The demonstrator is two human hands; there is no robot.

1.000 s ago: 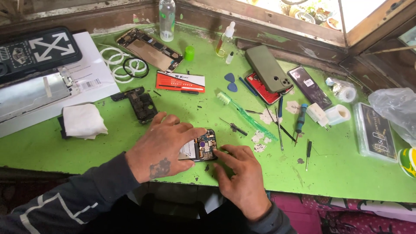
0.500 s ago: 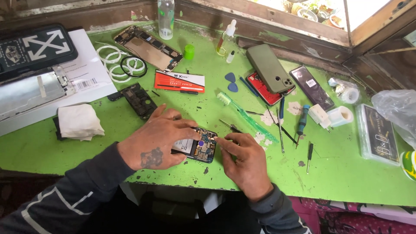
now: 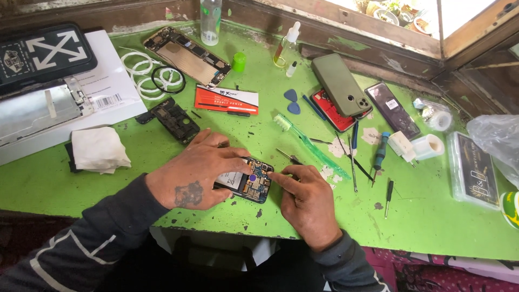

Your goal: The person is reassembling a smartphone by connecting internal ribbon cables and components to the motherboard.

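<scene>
An opened phone (image 3: pixel 250 183) with its circuit board exposed lies on the green workbench (image 3: pixel 421 216) near the front edge. My left hand (image 3: pixel 197 173) lies over its left part and holds it down, fingers curled over the top. My right hand (image 3: pixel 305 203) is at the phone's right end, holding a thin tool (image 3: pixel 286 157) whose tip touches the board's edge. Both sleeves are dark.
A green toothbrush (image 3: pixel 308 143), screwdrivers (image 3: pixel 379 154), blue picks (image 3: pixel 292 101), a green phone (image 3: pixel 340 86) on a red one, an orange packet (image 3: pixel 227 100), a black frame part (image 3: pixel 175 120), a white cloth (image 3: pixel 98 148), another open phone (image 3: pixel 186 54), bottles and tape rolls (image 3: pixel 439 120) surround the hands.
The view has shifted slightly. My right hand has moved from below the phone to its right end. My left hand stays on the phone.
</scene>
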